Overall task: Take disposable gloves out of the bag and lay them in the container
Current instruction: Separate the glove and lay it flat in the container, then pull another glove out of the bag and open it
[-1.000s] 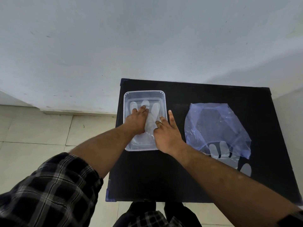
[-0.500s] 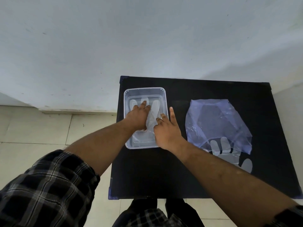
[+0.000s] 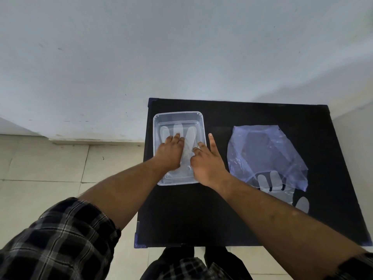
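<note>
A clear rectangular container [image 3: 178,115] sits at the back left of the black table. A see-through disposable glove [image 3: 190,131] lies flat inside it, fingers pointing away from me. My left hand [image 3: 170,151] presses flat on that glove, fingers together. My right hand [image 3: 205,160] rests on the container's right rim, some fingertips touching the glove, index finger stretched out over the table. To the right lies a bluish plastic bag [image 3: 264,152]. Another glove [image 3: 278,188] sticks out of its near opening.
The black table [image 3: 181,215] is small, with its left edge just beside the container and its near edge at my legs. A white wall rises behind it. Tiled floor lies to the left.
Both hands stay on the glove in the container with only slight shifts. The camera view has drifted a little.
</note>
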